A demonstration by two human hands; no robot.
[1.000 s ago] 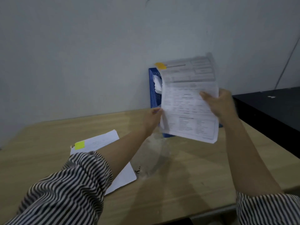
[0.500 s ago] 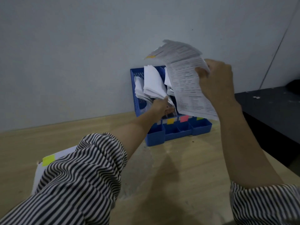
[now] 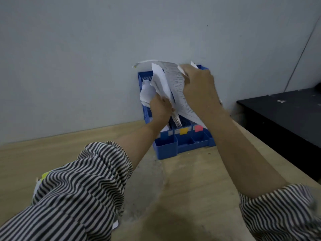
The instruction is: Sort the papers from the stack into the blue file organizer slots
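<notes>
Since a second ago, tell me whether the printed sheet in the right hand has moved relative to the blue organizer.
Yes. The printed sheet has gone from in front of the blue organizer down into its slots, gripped by the right hand.

Plain grey-white wall behind the fingers, pale wooden tabletop beneath them, black speckled counter off to their right, thin cable slanting down the wall, dim flat light

smooth blue plastic file organizer, thin crumpled white printed paper sheets, matt pale wood-grain table, striped cloth sleeves.
</notes>
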